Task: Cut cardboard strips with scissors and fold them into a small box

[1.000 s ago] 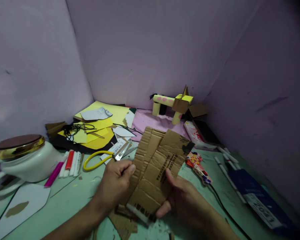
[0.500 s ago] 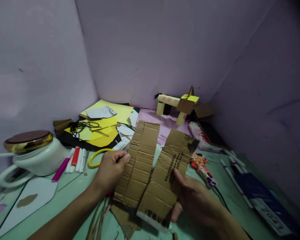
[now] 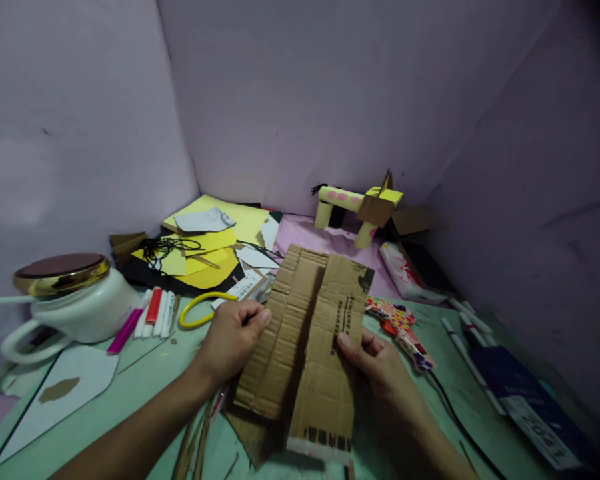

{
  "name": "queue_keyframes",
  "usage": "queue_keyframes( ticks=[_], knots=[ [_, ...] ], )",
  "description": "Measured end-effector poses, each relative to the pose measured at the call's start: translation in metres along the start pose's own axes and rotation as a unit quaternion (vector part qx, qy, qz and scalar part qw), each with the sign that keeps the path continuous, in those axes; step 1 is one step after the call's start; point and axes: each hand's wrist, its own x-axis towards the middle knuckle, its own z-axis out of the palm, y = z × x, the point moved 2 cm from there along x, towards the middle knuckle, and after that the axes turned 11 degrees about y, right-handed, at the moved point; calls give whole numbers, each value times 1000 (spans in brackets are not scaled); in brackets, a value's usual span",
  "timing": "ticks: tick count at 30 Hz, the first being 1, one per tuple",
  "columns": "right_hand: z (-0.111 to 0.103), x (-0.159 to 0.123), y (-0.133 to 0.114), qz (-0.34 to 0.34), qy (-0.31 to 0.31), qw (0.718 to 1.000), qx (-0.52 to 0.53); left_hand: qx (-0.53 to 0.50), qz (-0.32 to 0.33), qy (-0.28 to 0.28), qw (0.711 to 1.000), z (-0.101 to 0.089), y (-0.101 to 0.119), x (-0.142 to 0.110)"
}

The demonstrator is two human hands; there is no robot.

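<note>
My left hand (image 3: 237, 337) pinches the left edge of a plain, creased cardboard piece (image 3: 275, 340). In my right hand (image 3: 377, 360) is a second cardboard piece (image 3: 333, 360) with dark printing, the thumb lying on its face and the fingers behind it. Both pieces are held up side by side above the green table (image 3: 150, 400), and the printed one overlaps the right side of the plain one. Beneath them a torn cardboard scrap (image 3: 253, 437) shows in part. Yellow-handled scissors (image 3: 187, 313) lie just beyond my left hand.
At the back stands a yellow paper animal (image 3: 347, 200) with pink spots. Paper sheets and black string (image 3: 167, 250) are piled at back left. A white mug (image 3: 83, 307) and several markers (image 3: 155, 313) stand left. On the right lie a patterned glue gun (image 3: 405, 333) with cord and a blue packet (image 3: 520, 400).
The printed piece has turned more upright and shifted left, closing the gap and overlapping the plain piece. My right hand has moved with it; my left hand keeps its pinch.
</note>
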Motion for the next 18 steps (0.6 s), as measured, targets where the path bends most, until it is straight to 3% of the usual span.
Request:
queue_keyframes(
  ticks=[6, 12, 18],
  knots=[
    [8, -4, 8, -40, 6, 997, -65, -39, -18, -35, 998, 8, 4, -7],
    [14, -3, 15, -88, 9, 995, -34, -79, -24, -75, 994, 14, 6, -15],
    [16, -4, 17, -91, -1, 994, -57, -108, -32, -100, 989, 23, 5, -19]
  ],
)
